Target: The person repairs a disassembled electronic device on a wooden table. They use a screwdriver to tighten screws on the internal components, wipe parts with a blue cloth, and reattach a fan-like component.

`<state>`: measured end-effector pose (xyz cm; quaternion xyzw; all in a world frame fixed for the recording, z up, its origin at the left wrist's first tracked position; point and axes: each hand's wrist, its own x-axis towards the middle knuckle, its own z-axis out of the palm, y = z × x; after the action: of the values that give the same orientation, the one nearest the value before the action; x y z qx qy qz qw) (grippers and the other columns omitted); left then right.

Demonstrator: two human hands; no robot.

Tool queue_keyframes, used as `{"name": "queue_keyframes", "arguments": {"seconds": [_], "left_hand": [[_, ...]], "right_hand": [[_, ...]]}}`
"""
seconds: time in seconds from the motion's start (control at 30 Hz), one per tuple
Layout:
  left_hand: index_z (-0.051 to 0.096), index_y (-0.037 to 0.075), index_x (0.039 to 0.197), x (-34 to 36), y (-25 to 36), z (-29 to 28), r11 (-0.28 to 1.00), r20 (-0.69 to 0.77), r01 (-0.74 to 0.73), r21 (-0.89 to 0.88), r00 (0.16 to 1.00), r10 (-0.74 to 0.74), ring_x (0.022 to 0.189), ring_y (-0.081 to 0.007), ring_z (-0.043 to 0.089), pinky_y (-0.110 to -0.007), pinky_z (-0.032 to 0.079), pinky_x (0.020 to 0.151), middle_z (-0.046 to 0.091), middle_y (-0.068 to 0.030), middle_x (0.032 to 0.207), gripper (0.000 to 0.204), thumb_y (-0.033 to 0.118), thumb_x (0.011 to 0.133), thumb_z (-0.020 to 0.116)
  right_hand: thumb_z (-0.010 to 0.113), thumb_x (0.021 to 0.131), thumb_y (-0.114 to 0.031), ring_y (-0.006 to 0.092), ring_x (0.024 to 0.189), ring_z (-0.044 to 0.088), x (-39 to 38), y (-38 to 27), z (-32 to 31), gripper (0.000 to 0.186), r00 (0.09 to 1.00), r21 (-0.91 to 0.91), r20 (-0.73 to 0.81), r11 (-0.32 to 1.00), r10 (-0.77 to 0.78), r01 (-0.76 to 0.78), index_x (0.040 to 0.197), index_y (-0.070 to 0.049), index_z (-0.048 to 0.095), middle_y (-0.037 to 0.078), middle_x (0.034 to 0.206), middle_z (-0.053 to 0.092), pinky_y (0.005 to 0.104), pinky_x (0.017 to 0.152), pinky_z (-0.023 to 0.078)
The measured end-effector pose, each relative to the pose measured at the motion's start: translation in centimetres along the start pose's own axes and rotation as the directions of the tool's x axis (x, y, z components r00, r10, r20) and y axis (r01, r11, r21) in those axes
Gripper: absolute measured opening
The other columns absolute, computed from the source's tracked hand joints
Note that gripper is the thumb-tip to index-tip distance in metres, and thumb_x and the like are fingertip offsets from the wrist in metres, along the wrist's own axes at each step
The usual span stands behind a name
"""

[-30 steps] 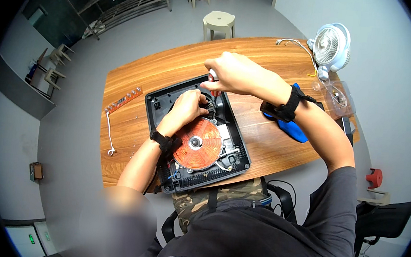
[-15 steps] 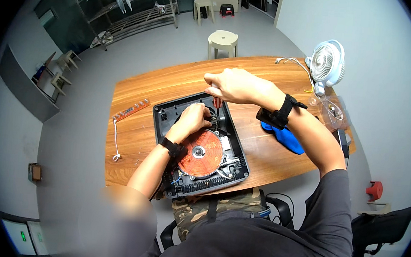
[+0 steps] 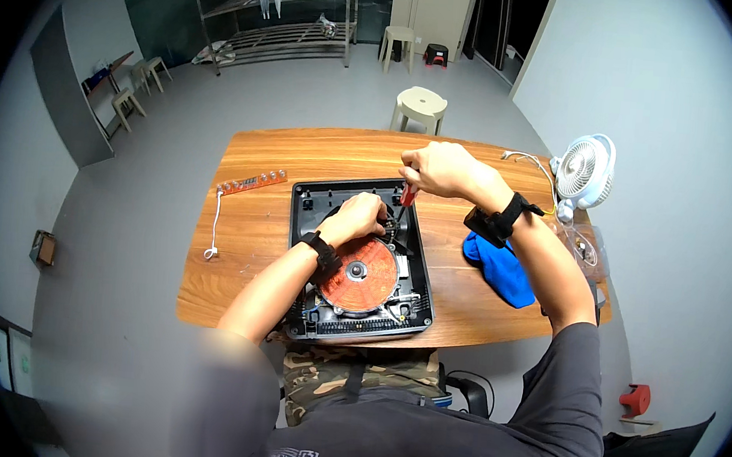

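An opened black induction cooker housing [image 3: 425, 278] lies on the table, its round copper-coloured coil [image 3: 359, 290] exposed. My right hand [image 3: 450, 170] is closed round the handle of a red screwdriver [image 3: 408, 196], whose shaft points down into the far right part of the housing. My left hand [image 3: 356, 218] reaches over the coil, its fingers bent together at small dark parts beside the screwdriver tip. What those fingers grip, if anything, is hidden. The tip itself is hard to make out among the dark parts.
An orange circuit strip [image 3: 252, 183] with a white cable lies at the left on the wooden table [image 3: 232, 290]. Blue cloth [image 3: 500, 272] sits under my right forearm. A white fan [image 3: 584, 173] stands at the far right corner, near a clear plastic tray [image 3: 590, 249] with wires.
The whole view has shifted with my head, so the table sits lower. The screwdriver now leans more, its handle tilted to the right. Both hands stay at the same part of the housing.
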<state>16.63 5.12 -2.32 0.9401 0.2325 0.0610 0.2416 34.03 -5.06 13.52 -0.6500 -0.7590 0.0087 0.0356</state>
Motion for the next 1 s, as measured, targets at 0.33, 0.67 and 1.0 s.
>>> {"name": "queue_keyframes", "arguments": {"seconds": [0.33, 0.67, 1.0], "left_hand": [[0.078, 0.005, 0.099, 0.4, -0.7, 0.5, 0.999, -0.009, -0.027, 0.016, 1.000, 0.027, 0.097, -0.0352, 0.072, -0.043, 0.056, 0.087, 0.075, -0.0181, 0.097, 0.036, 0.019, 0.068, 0.090], [0.078, 0.005, 0.101, 0.0, -0.5, 0.4, 1.000, -0.011, 0.006, 0.007, 1.000, -0.006, 0.098, -0.0356, 0.071, -0.042, 0.056, 0.087, 0.075, -0.0172, 0.100, 0.038, 0.019, 0.067, 0.090], [0.078, 0.005, 0.100, -0.1, -0.8, 0.1, 1.000, 0.014, 0.013, -0.010, 1.000, -0.013, 0.098, -0.0365, 0.071, -0.044, 0.056, 0.086, 0.075, -0.0188, 0.098, 0.039, 0.021, 0.067, 0.091]], "right_hand": [[0.057, 0.095, -0.038, 0.0437, 0.074, 0.069, 0.1, -0.1, -0.1, 0.037, 1.000, -0.100, -0.018, 0.995, -0.001, 0.000, 0.094, -0.002, 0.065, 0.022, 0.076, 0.070, 0.0513, 0.072, 0.056], [0.055, 0.095, -0.038, 0.0437, 0.075, 0.069, 0.9, -1.0, 0.3, 0.051, 0.997, -0.057, -0.014, 0.996, 0.071, -0.072, 0.065, 0.002, 0.068, 0.027, 0.077, 0.069, 0.0518, 0.073, 0.056], [0.054, 0.098, -0.035, 0.0294, 0.061, 0.072, 0.4, -1.4, -3.6, 0.037, 0.924, 0.145, 0.360, 0.971, 0.127, -0.190, 0.102, 0.001, 0.060, 0.019, 0.067, 0.070, 0.0421, 0.066, 0.058]]}}
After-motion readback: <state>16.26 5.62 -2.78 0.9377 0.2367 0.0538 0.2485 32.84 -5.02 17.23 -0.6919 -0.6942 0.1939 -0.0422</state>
